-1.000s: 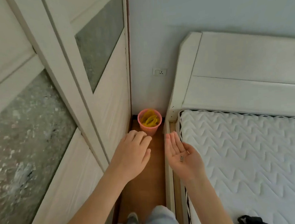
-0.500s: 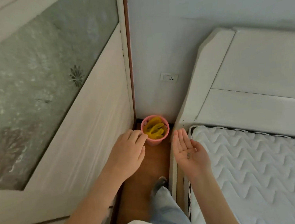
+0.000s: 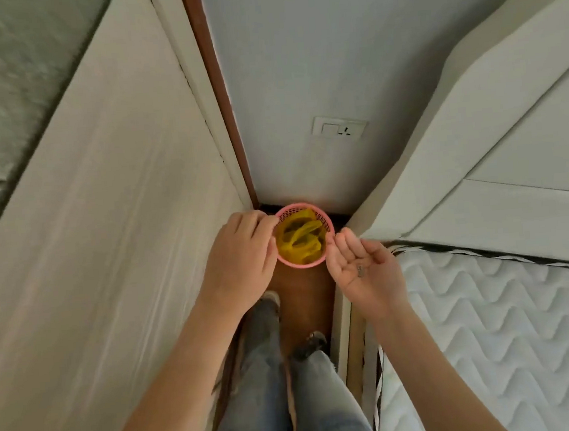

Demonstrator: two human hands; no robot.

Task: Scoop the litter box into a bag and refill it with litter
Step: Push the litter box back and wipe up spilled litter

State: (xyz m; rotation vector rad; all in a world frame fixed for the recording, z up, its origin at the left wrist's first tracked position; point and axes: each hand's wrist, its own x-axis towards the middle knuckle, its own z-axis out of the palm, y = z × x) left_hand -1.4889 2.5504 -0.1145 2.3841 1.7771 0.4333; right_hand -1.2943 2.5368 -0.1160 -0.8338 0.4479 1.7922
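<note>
Basket: a small pink mesh basket [image 3: 324,219] stands on the brown floor [image 3: 304,296] in the corner, against the foot of the pale wall [image 3: 298,76]
Bag: a yellow bag [image 3: 301,241] lies crumpled inside the basket, filling most of it
Left hand: the left hand [image 3: 242,257], back up, is at the basket's left rim; its fingers [image 3: 263,225] are curled and overlap the rim, but whether they pinch it cannot be told
Right hand: the right hand [image 3: 363,270] is palm up just right of the basket, fingers spread flat and gripping nothing, the tips close to the rim; a small grey speck [image 3: 361,270] rests on the palm
Legs: jeans [image 3: 282,397] and two shoes, nearer the camera than the basket, on the same strip of floor
Wardrobe: a white panelled wardrobe [image 3: 108,265] runs left of the basket
Bed: a white headboard [image 3: 478,164] and quilted mattress [image 3: 510,333] lie right of the basket
Socket: a wall socket [image 3: 340,130] sits above the basket
</note>
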